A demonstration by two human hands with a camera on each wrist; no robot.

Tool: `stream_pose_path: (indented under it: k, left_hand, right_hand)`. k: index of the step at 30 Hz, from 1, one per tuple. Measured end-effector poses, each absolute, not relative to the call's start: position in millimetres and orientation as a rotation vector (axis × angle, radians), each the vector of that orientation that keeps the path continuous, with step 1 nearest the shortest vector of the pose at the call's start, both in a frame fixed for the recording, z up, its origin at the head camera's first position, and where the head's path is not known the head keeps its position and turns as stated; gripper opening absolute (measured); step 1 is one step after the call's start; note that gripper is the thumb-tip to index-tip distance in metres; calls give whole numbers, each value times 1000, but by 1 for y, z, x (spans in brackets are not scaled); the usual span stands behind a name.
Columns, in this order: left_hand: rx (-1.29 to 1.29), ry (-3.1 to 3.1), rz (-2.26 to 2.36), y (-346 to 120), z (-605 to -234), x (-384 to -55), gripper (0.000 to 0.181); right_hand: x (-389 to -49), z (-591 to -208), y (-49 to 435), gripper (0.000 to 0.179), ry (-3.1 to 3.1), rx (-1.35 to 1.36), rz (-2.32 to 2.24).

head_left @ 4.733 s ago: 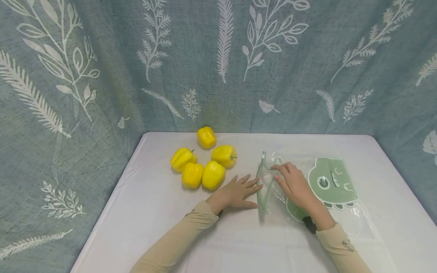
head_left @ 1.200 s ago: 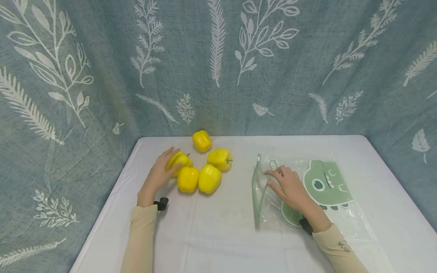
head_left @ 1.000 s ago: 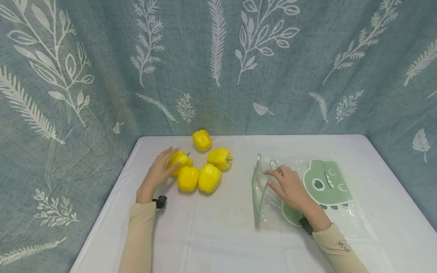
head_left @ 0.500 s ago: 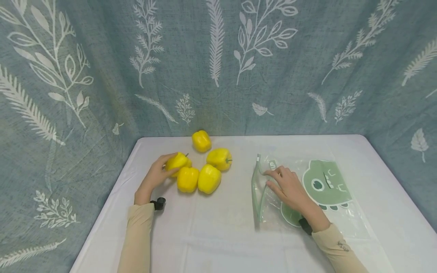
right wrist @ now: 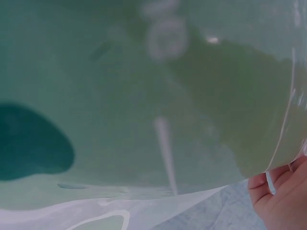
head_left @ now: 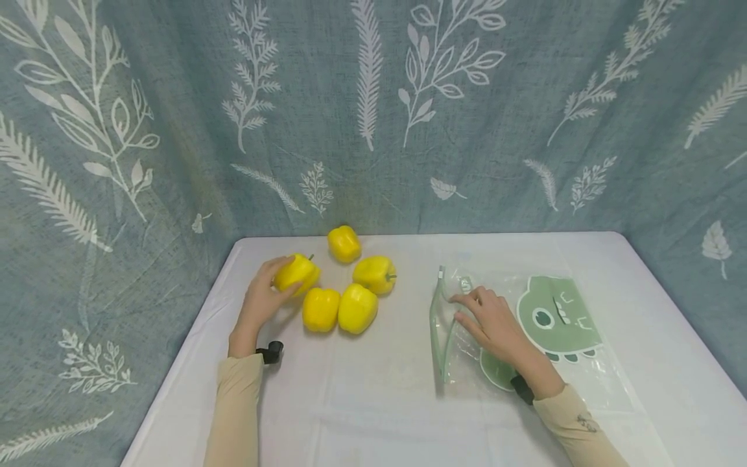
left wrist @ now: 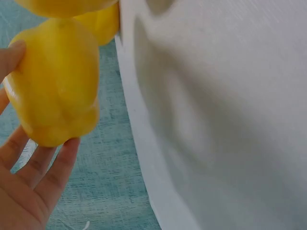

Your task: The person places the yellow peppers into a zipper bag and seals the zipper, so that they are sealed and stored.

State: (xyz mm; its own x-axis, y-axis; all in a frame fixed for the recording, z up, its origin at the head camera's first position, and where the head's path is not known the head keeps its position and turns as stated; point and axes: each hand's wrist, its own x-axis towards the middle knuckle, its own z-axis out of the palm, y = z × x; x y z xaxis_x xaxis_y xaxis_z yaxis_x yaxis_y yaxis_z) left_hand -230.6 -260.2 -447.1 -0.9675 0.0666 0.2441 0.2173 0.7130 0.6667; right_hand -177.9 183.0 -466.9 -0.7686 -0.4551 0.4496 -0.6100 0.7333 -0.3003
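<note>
In the head view, my left hand [head_left: 257, 305] grips a yellow bell pepper [head_left: 300, 275] at the left of the group, thumb on the near side and fingers behind. The left wrist view shows this pepper [left wrist: 60, 86] with fingertips against its lower end and the thumb on its side. On the right, a clear zip bag [head_left: 560, 318] with a green dinosaur print lies flat, its green-edged mouth [head_left: 434, 324] gaping toward the peppers. My right hand [head_left: 493, 324] holds the upper layer at that mouth between thumb and fingers. Those fingers [right wrist: 261, 191] curl at the bag's edge in the right wrist view.
Two yellow peppers stand side by side in front, a left one [head_left: 321, 310] and a right one [head_left: 358, 309]. Behind them lie another pepper [head_left: 373, 274] and a farther one [head_left: 344, 244] near the table's back edge. A patterned blue-green curtain [head_left: 373, 162] surrounds the white table [head_left: 379, 415].
My left hand has gone from the bag's mouth to the leftmost pepper, gripped it and shifted it slightly left and away from its neighbour. My right hand stays at the bag.
</note>
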Motion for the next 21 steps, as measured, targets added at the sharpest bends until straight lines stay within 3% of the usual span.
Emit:
stream_pose_path:
  k: [21]
  left_hand:
    - [-393, -2569, -957, -223, -408, -213, 53]
  right_hand:
    - [-178, -467, 183, 28, -2619, 822, 624]
